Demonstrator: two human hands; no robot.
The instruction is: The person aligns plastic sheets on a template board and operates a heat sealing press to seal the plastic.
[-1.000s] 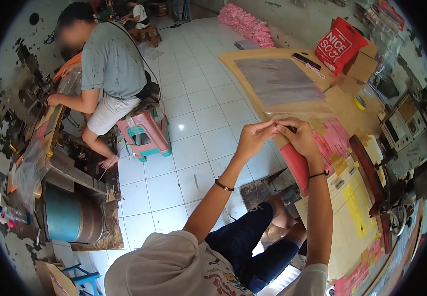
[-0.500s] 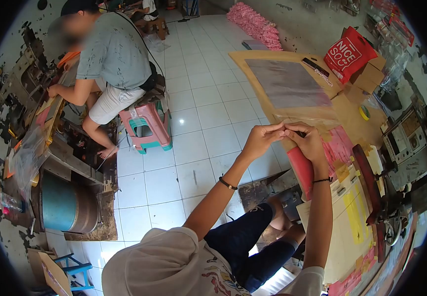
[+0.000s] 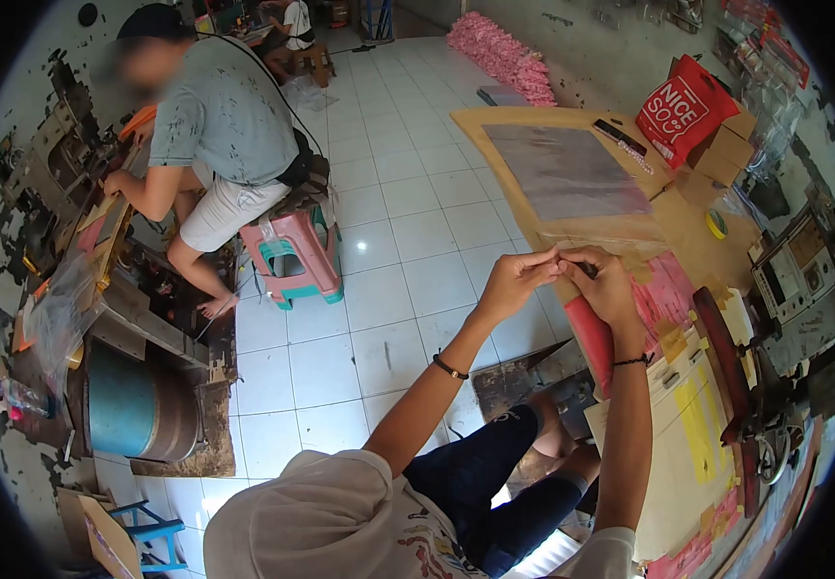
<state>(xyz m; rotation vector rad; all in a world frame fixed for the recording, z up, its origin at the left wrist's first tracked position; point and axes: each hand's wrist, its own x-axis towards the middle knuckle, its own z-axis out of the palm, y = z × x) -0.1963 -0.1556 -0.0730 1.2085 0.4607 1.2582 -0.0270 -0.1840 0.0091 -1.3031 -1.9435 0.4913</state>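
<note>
My left hand (image 3: pixel 519 282) and my right hand (image 3: pixel 607 288) meet at the fingertips, raised in front of the table's near left edge. Thumbs and fingers of both are pinched together; whatever lies between them is too small or hidden to make out. Just below my right hand is a red padded edge (image 3: pixel 591 336) of the bench. Pink material (image 3: pixel 663 289) lies on the bench beside my right wrist. A cream panel with yellow tape (image 3: pixel 692 410) is to the right of my right forearm.
A grey sheet (image 3: pixel 567 169) lies on the wooden table (image 3: pixel 494 121), with a red bag (image 3: pixel 684 108) and a cardboard box (image 3: pixel 723 152) behind. Tape (image 3: pixel 716 224) is nearby. Another person (image 3: pixel 229 106) sits on a stacked stool (image 3: pixel 292 251) at left. A dark red bar (image 3: pixel 716 352) stands at right.
The view has shifted slightly. My hands stay pinched together at nearly the same place, with only small finger movement.
</note>
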